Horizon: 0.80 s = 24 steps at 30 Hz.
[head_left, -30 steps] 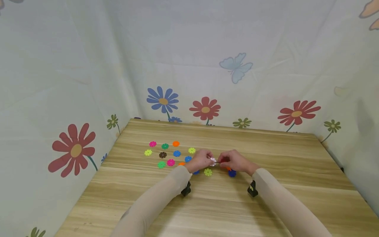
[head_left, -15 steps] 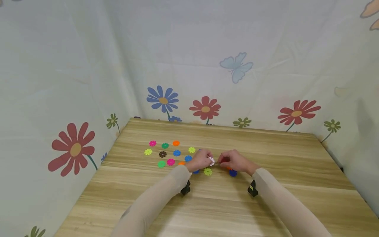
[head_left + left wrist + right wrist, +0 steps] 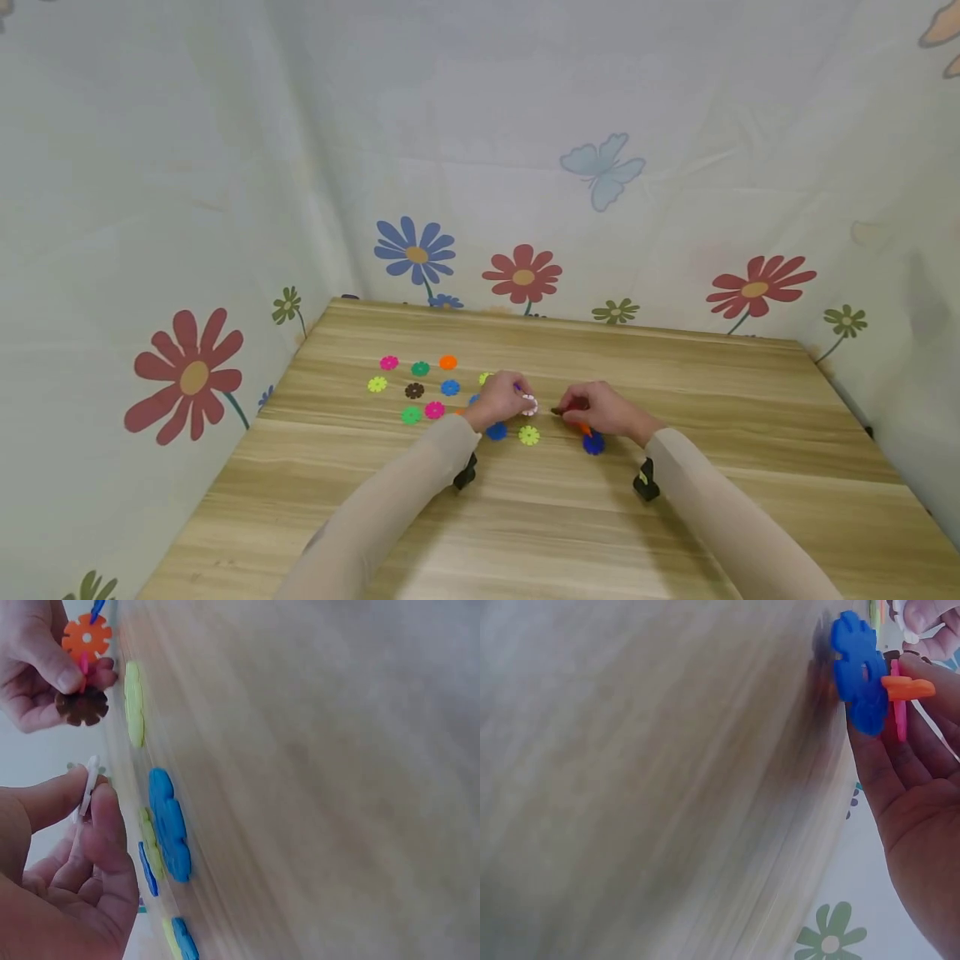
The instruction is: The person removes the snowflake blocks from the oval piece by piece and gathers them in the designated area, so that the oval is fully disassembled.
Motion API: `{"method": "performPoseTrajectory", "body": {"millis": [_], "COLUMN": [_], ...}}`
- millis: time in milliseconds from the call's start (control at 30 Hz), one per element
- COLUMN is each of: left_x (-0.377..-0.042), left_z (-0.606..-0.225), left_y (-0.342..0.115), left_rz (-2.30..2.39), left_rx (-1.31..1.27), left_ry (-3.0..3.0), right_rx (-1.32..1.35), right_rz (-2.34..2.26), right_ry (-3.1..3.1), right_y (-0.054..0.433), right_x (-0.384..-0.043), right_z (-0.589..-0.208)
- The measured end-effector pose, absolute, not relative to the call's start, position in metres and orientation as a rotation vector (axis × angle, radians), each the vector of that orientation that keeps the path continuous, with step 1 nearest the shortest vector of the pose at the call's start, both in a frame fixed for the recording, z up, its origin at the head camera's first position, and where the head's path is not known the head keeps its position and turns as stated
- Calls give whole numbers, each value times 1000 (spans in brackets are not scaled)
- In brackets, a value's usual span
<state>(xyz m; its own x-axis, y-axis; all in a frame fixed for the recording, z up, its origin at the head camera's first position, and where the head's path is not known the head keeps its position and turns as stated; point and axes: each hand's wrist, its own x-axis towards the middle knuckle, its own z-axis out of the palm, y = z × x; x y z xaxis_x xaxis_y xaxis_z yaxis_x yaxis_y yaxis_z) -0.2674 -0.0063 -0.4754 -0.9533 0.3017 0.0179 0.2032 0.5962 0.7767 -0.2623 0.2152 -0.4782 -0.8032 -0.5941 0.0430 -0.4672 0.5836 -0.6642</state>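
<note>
In the head view my left hand pinches a white flower-shaped snap disc between thumb and finger. The left wrist view shows that white disc nearly edge-on. To its right, my right hand holds a chain of linked discs. A brown disc forms the end towards the white one, with a gap between them. Behind it come a pink disc, an orange disc and a dark blue disc. My fingers partly hide the pink one.
Several loose discs lie flat on the wooden table, mostly left of my hands, including a brown disc and a green disc. A yellow-green disc and a blue disc lie just below my left hand. A flower-printed cloth stands behind the table.
My left hand has shifted slightly left with the white disc, widening the gap to the brown disc. The chain in my right hand has tilted, its blue end a little lower and further right.
</note>
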Motion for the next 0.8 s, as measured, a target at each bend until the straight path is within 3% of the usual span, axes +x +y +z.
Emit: {"method": "performPoseTrajectory", "body": {"millis": [500, 800], "left_x": [-278, -280], "left_z": [-470, -471], "left_y": [-9, -35], "left_rz": [1394, 1389], "left_rx": [291, 354], "left_ry": [2570, 2480], "right_rx": [-860, -840], "right_rz": [-1009, -1010], "right_ry": [2613, 2616], "right_y": [217, 220], "right_x": [-259, -259], "right_z": [-481, -482]}}
